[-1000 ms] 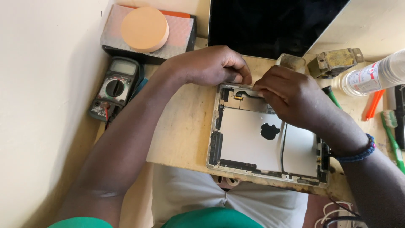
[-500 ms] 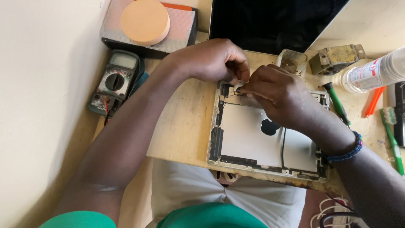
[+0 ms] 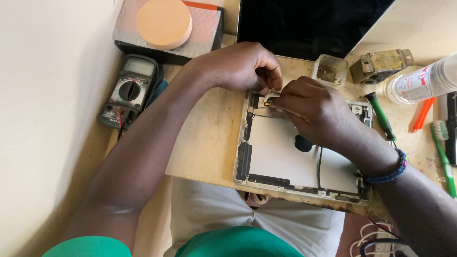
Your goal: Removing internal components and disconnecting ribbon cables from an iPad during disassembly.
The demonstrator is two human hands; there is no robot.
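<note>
1. Centrally, an opened tablet shell [image 3: 290,157] lies flat on the wooden worktop [image 3: 204,143], its near long side along the worktop's near edge, above the person's lap.
2. Left hand [image 3: 240,66] rests at the shell's far left corner, fingers curled together and pinched on a small pale part [image 3: 272,95] there.
3. Right hand [image 3: 312,107] lies over the shell's far edge, fingertips closed on the same small part, touching the left hand's fingers; a beaded bracelet [image 3: 388,173] circles its wrist.
4. A dark screen panel [image 3: 309,24] leans at the worktop's far edge, just beyond both hands.
5. A multimeter [image 3: 128,90] sits off the worktop's left edge, near the left forearm.
6. A round orange pad [image 3: 164,23] rests on a box [image 3: 209,31] at the far left corner.
7. A green-handled screwdriver [image 3: 380,114] lies just right of the shell.
8. A clear bottle [image 3: 423,81], an orange tool [image 3: 421,114] and a green toothbrush [image 3: 443,152] lie toward the right edge.
</note>
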